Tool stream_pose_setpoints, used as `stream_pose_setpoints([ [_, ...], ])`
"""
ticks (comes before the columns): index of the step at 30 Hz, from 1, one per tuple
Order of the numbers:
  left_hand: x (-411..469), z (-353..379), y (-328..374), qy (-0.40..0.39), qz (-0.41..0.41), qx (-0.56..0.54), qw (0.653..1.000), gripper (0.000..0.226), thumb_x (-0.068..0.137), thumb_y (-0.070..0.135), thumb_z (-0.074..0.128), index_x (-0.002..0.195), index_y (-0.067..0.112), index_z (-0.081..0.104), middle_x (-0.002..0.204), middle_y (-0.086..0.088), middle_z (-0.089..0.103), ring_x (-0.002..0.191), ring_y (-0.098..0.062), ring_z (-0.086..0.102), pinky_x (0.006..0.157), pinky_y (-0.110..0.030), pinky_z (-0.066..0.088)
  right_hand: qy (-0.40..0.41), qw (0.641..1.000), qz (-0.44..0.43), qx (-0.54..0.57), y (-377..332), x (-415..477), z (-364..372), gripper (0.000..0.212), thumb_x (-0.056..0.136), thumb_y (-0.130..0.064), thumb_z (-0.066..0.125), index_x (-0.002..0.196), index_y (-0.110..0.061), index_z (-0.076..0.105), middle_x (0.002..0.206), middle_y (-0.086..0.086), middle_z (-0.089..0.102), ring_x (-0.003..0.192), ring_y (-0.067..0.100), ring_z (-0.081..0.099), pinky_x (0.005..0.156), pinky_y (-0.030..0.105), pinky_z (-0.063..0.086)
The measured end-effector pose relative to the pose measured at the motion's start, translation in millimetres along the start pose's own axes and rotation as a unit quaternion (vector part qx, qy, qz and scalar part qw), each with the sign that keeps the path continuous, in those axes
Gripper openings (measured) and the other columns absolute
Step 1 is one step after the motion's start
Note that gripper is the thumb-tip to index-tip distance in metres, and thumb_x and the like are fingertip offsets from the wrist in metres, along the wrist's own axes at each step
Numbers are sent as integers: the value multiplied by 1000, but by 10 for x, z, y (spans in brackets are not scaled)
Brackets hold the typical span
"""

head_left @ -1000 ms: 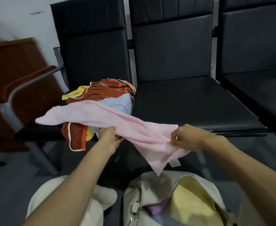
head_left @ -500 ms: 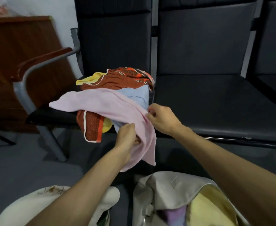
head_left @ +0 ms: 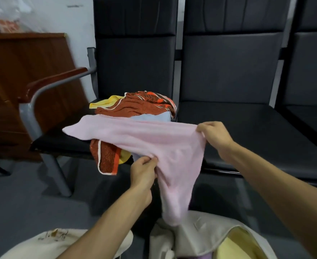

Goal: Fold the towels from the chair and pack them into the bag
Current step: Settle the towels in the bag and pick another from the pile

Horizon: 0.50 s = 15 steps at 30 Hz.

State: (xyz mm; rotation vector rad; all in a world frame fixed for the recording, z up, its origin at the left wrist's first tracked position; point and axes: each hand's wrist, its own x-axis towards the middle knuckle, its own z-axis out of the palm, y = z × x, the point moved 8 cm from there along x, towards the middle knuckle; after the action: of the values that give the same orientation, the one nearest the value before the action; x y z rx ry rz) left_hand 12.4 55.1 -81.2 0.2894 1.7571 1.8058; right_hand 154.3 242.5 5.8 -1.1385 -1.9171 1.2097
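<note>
1. Towel first: the pink towel (head_left: 154,139) is stretched in mid-air between both hands. Its far corner, out at 10 o'clock, lies on the pile, and its slack middle sags toward 6 o'clock, just above the bag.
2. The left hand (head_left: 143,171) has its fingers curled round a bunch of the lower edge. The right hand (head_left: 214,134), at 3 o'clock of the towel, pinches the top corner.
3. The pile of towels (head_left: 140,105) sits at 12 o'clock on the chair seat (head_left: 60,143), and its rust-print one hangs over the front edge.
4. The bag (head_left: 200,234) is at 5 o'clock, open, with a yellow towel (head_left: 234,247) already in it.
5. My guess at the risks: that far corner is on the pile, so a hard pull could take the rust one down to the floor. The left grip is bunched and not at a corner, so the fold could come out crooked.
</note>
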Motion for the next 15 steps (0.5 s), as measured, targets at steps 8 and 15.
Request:
stream_pose_setpoints([
  [8,-202,294,-157,-16,-27,37,999,19,89,27,67,91,8,67,97,-6,67,91,-21,60,74,-31,49,74,980,67,173,527,-377,-977,9,82,-10,56,75,-7,52,70,8,36,65,21,40,66,36,41],
  [15,-253,504,-261,-65,-72,-104,990,15,89,5,55,100,7,65,91,-7,68,91,-22,63,82,-34,50,-41,994,87,54,631,-436,-922,17,84,-2,56,87,-2,73,84,8,69,73,20,64,62,30,53],
])
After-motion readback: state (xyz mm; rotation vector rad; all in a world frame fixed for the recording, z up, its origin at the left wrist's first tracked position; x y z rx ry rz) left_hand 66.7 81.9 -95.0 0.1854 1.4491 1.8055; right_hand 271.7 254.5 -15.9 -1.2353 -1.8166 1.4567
